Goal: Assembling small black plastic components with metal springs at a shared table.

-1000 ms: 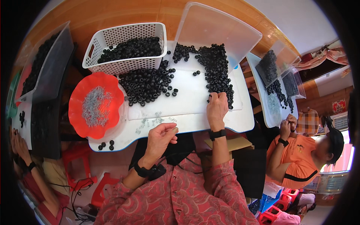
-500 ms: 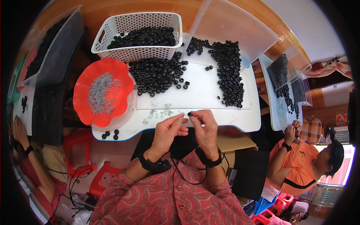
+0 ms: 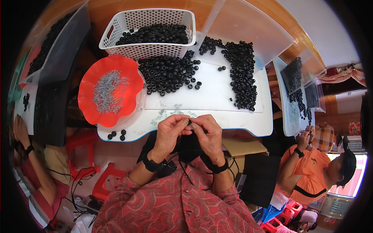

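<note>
My two hands meet just in front of the table's near edge, fingertips touching. In my right hand (image 3: 208, 134), thumb and fingers pinch a small black round piece (image 3: 189, 122), mostly covered by the fingers. My left hand (image 3: 170, 134) is closed too, its thumb and forefinger pressed against that piece; anything else in its pinch is too small to make out. Just beyond the hands, small clear spring-like bits (image 3: 171, 111) lie loose on the white table (image 3: 233, 125). Several black round pieces (image 3: 117, 135) sit at the table's near left corner.
A red wavy-rimmed bowl (image 3: 87, 91) holds many small grey bits. Behind it stands a white perforated basket (image 3: 151, 50) of black pieces. Heaps of black pieces (image 3: 167, 73) lie on the table, beside a clear plastic bin (image 3: 252, 35). Co-workers sit left and right (image 3: 307, 171).
My right hand has brought the black piece leftward to my left fingertips; the hands were apart before. The whole view has shifted slightly.
</note>
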### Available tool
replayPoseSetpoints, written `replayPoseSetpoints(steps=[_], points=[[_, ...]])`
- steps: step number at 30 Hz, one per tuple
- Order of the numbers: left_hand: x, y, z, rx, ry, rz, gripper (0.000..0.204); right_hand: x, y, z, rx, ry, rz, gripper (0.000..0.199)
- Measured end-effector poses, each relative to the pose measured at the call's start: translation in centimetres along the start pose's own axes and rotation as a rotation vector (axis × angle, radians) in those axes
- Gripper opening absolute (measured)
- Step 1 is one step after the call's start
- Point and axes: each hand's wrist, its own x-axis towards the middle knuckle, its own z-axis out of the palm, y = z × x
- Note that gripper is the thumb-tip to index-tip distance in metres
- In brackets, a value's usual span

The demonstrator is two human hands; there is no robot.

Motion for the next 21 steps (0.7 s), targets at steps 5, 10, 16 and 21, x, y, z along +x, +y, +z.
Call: replayPoseSetpoints(steps=[5, 10, 16, 21], points=[[0.0, 1.0, -0.6, -0.01, 0.042, 0.012, 0.022, 0.0, 2.3, 0.3, -0.179, 0.179, 0.001, 0.016], [0.0, 1.2, -1.2, -0.073, 0.017, -0.006, 0.022, 0.2, 4.0, 1.1, -0.331, 0.187, -0.009, 0.013], [-0.1, 1.2, -1.2, -0.126, -0.023, -0.028, 0.021, 0.3, 4.2, 1.6, -0.397, 0.188, -0.007, 0.008], [0.1, 1.0, -1.4, -0.204, -0.067, -0.061, 0.022, 0.4, 3.4, 1.4, -0.406, 0.2, -0.04, 0.007]])
